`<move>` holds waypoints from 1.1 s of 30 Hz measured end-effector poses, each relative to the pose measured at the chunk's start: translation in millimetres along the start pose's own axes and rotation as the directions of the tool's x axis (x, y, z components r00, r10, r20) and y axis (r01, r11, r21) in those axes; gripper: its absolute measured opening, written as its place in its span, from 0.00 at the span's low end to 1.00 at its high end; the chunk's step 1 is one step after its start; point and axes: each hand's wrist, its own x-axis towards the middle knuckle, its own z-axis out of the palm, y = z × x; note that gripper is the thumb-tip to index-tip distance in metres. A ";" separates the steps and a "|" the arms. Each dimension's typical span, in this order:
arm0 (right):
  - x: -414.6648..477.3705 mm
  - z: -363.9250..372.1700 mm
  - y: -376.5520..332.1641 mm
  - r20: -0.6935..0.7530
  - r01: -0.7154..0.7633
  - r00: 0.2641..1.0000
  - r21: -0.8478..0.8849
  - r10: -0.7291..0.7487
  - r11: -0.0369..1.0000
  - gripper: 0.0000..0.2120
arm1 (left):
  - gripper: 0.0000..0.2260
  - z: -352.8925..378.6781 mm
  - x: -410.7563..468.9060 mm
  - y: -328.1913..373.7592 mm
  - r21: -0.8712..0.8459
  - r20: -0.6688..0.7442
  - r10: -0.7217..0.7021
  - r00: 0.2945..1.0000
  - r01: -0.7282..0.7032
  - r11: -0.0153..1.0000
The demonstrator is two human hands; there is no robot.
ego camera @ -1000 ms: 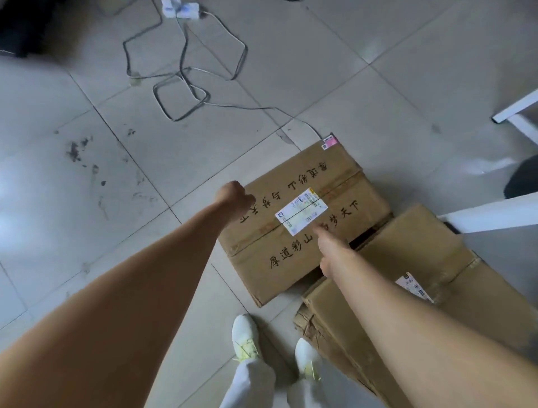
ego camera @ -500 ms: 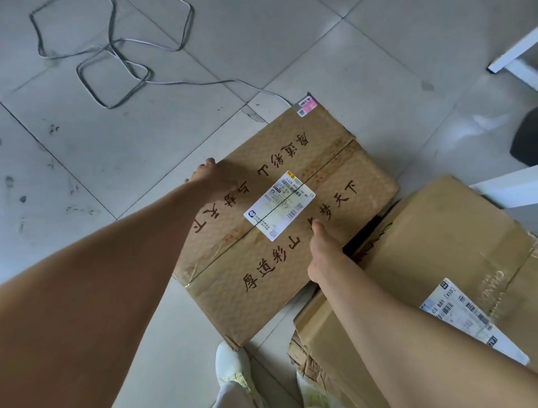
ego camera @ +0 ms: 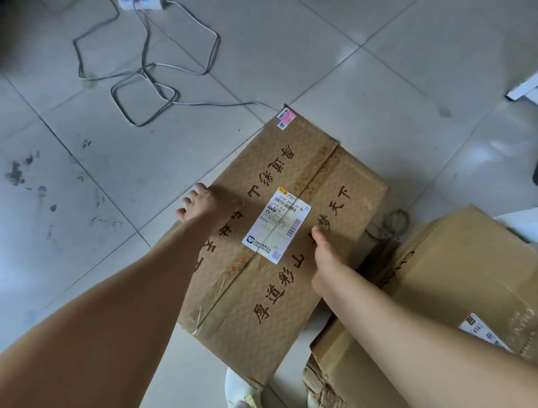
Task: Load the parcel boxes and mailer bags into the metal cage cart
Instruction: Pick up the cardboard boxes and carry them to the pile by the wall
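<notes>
A long brown cardboard parcel box (ego camera: pixel 334 180) with black brush lettering and a white shipping label lies between my hands, raised off the tiled floor. My left hand (ego camera: pixel 205 204) grips its left long edge, fingers curled over the side. My right hand (ego camera: pixel 327 254) holds the right long edge, thumb on top and fingers hidden under the box. A second, bigger cardboard box (ego camera: pixel 454 279) with its own label stands at the lower right. The metal cage cart is not in view.
A grey cable (ego camera: pixel 145 78) loops over the floor at the upper left, running to a white power strip (ego camera: pixel 139 3) at the top edge. A white furniture leg (ego camera: pixel 522 87) shows at the right edge. My white shoe (ego camera: pixel 241 391) is below the box.
Both hands closed on the box's long edges, and the box now fills more of the view, lifted toward me. The camera has tilted up again, showing the power strip.
</notes>
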 end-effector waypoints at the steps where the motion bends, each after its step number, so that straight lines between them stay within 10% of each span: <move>1: -9.1 4.2 -4.1 0.008 0.018 1.000 -0.028 -0.017 0.999 0.43 | 0.37 -11.0 -2.5 -4.9 -0.023 -0.025 -0.023 0.999 0.022 0.999; 11: -156.8 34.8 -30.6 0.040 0.220 0.975 -0.050 -0.218 0.974 0.39 | 0.37 -173.0 -87.8 -48.1 -0.162 -0.210 -0.188 0.960 0.155 0.974; 20: -344.2 15.1 -36.2 0.358 0.416 0.870 -0.168 -0.338 0.894 0.37 | 0.42 -316.6 -237.9 -90.2 -0.400 -0.248 -0.405 0.880 0.288 0.870; 33: -564.6 -54.3 47.0 0.760 0.757 0.572 -0.344 -0.309 0.556 0.34 | 0.40 -394.2 -516.7 -179.9 -0.793 -0.297 -0.768 0.567 0.302 0.530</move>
